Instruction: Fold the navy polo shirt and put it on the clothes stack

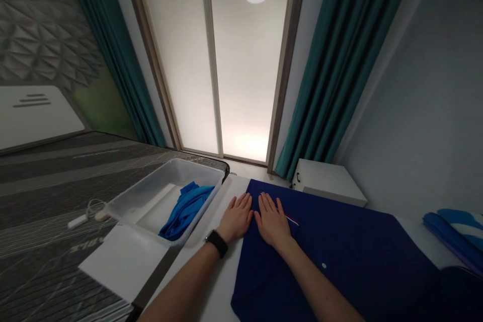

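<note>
A dark navy garment (350,246) lies spread over the white tabletop, its near-left part folded over. A strip of red and white trim shows beside my right hand (272,220), and a small white mark sits on the cloth farther right. My right hand rests flat on the garment, fingers stretched out and pointing away. Just left of it, my left hand (237,216) lies flat at the garment's left edge, fingers extended, with a black watch on the wrist. Neither hand grips the cloth.
Left of the table, a translucent plastic bin (141,201) holds a bright blue garment (188,209) on a dark patterned bed (37,261). A white board (124,259) and a white adapter with cable (78,221) lie nearby. Folded blue clothes (458,234) are at right; a white cabinet (328,181) stands behind.
</note>
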The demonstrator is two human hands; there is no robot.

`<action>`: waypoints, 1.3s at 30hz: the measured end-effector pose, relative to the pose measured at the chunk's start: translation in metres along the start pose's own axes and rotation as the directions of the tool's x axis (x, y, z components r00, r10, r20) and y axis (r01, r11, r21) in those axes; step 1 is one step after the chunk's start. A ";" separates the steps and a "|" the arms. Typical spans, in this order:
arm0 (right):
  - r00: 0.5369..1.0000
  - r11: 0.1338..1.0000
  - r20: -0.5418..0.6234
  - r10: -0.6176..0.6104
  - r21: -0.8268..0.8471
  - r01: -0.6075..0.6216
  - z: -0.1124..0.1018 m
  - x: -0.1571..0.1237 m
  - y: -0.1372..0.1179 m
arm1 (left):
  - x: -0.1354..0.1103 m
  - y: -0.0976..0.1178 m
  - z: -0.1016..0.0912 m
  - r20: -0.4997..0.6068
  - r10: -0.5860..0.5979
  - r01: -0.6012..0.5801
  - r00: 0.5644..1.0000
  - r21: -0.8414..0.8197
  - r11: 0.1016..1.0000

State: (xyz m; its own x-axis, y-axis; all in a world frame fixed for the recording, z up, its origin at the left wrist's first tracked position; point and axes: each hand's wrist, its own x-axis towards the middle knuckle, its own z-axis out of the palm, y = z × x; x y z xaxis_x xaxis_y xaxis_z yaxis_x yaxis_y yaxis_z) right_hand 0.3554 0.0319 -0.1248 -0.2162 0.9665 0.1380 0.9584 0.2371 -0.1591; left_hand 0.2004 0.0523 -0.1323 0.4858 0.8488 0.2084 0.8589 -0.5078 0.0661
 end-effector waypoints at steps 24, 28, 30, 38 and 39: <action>0.989 0.992 0.083 -0.123 0.010 0.123 0.000 -0.036 0.017 | -0.051 0.038 -0.025 -0.019 0.073 -0.075 0.997 -0.193 0.978; 0.990 0.994 0.084 -0.112 0.013 0.111 0.000 -0.036 0.016 | -0.082 0.047 -0.025 0.075 0.087 -0.072 0.993 -0.182 0.981; 0.991 0.995 0.088 -0.103 0.014 0.103 -0.001 -0.036 0.015 | -0.091 0.047 -0.025 0.105 0.093 -0.073 0.990 -0.181 0.981; 0.990 0.995 0.101 -0.101 0.025 0.099 -0.006 -0.037 0.014 | -0.095 0.043 -0.024 0.094 0.162 -0.141 0.982 -0.192 0.971; 0.989 0.995 0.106 -0.101 0.027 0.098 -0.006 -0.037 0.014 | -0.094 0.042 -0.025 0.094 0.165 -0.145 0.982 -0.192 0.971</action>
State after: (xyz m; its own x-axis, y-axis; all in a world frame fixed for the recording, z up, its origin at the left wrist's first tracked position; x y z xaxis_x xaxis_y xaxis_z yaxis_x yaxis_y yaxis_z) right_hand 0.3776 -0.0009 -0.1259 -0.3302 0.9426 0.0489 0.9270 0.3336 -0.1716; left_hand 0.1870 -0.0529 -0.1251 0.6339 0.7635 0.1240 0.7323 -0.6440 0.2214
